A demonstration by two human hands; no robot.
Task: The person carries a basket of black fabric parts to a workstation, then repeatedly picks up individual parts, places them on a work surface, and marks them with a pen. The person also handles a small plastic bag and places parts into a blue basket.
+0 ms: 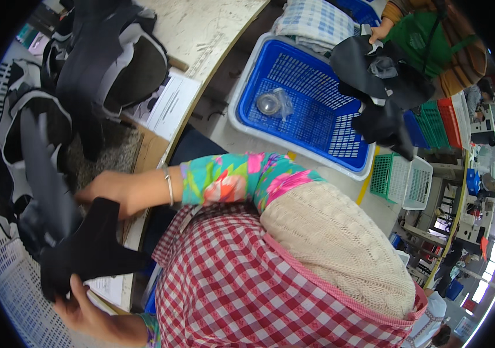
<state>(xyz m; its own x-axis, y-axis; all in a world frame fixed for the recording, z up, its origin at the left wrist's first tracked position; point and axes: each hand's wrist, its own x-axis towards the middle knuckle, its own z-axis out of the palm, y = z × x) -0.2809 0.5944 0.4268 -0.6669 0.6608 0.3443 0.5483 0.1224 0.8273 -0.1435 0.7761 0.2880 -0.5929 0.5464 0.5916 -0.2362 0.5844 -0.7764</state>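
Gripped by 2 hands — left hand (pixel 88 316), right hand (pixel 98 188) — floppy black fabric piece (pixel 88 246)

It was a sewing workshop: plastic baskets (pixel 302 101), piles of cut black fabric pieces (pixel 85 75) and sewing machines (pixel 482 130) stood around.

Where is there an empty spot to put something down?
The blue basket is mostly bare beside the clear bag. The white tabletop is bare near its curved edge. It is crowded where both hands, left and right, handle black fabric among the stacked black pieces.
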